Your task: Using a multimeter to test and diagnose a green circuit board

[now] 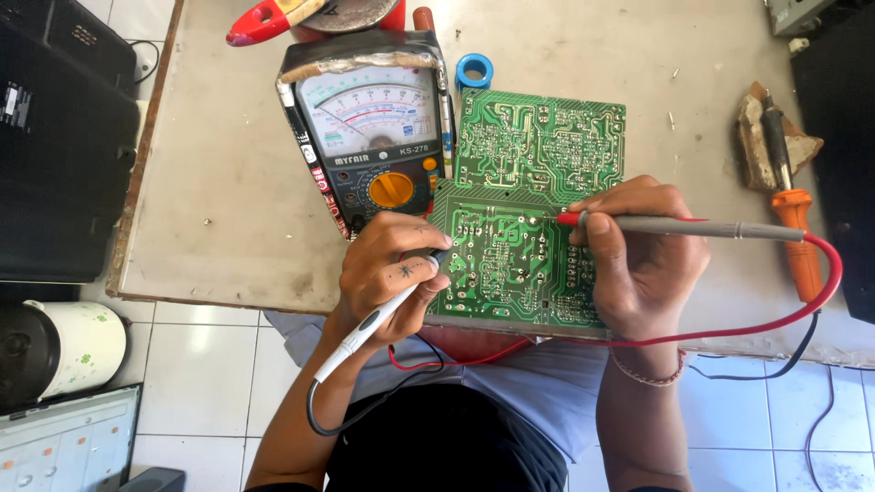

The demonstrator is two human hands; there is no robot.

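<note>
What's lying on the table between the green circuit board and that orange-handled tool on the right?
In the head view, only the right hand with its grey probe and red lead crosses that stretch between the board and the soldering iron; otherwise bare table.

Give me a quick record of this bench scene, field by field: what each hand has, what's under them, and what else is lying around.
left hand: holds a white and grey probe, tip on the circuit board
right hand: holds a grey probe with red tip, tip on the circuit board
circuit board: green, solder side up, on the table
meter: analog multimeter, propped beside the board
table: worn, pale top
soldering iron: orange handle, at the right
tape roll: blue, beyond the board
</note>
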